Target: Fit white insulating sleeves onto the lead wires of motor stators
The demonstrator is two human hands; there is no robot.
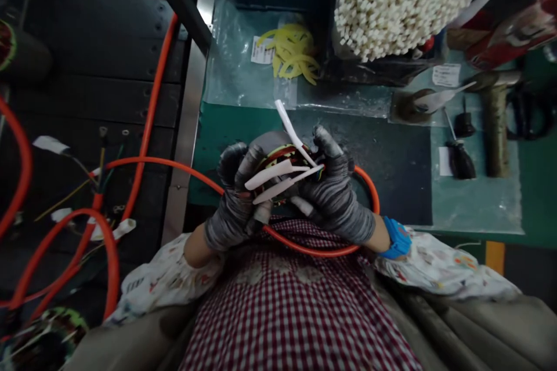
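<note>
Green tabletop point(533, 197) fills the centre and right, with one white label point(262, 51) beside yellow strips point(293, 49) at upper centre and another near a hammer point(495, 122) at right (print too small to read). Mid-frame, a round wire-wound part point(270, 142) sits between gloved hands: left hand point(235, 194) curled around its left side, right hand point(337, 194) partly open against its right, beside white-sleeved leads point(268, 175).
</note>
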